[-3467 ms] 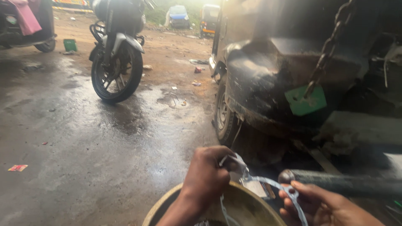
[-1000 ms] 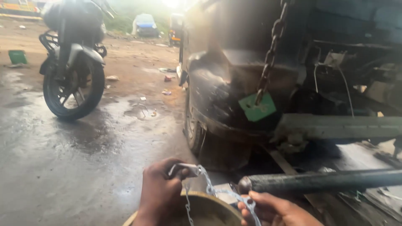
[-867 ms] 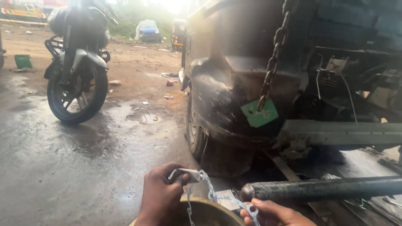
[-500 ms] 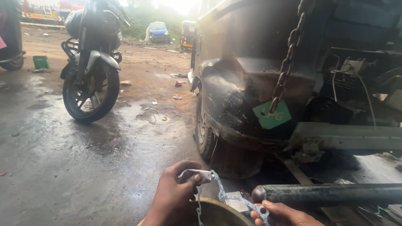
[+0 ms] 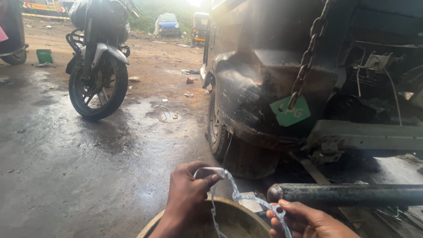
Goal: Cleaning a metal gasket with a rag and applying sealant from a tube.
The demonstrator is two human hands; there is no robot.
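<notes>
My left hand [image 5: 187,196] pinches the upper end of a thin pale gasket [image 5: 240,197] shaped like a looped strip with bolt holes. My right hand [image 5: 308,220] grips the gasket's lower end at the bottom edge of the view. The gasket hangs stretched between both hands above a round, dirty brass-coloured basin [image 5: 229,218]. A dark metal rod [image 5: 352,195] lies just above my right hand, pointing left.
A dark vehicle body [image 5: 264,101] with a rear wheel [image 5: 218,130] stands ahead on the right. A rusty chain [image 5: 306,57] hangs over a green tag [image 5: 290,111]. A motorcycle [image 5: 99,57] is parked at left on wet concrete. A green box [image 5: 44,56] sits far left.
The view has drifted left and down slightly, so the vehicle and motorcycle sit further right. Both hands keep hold of the gasket over the basin.
</notes>
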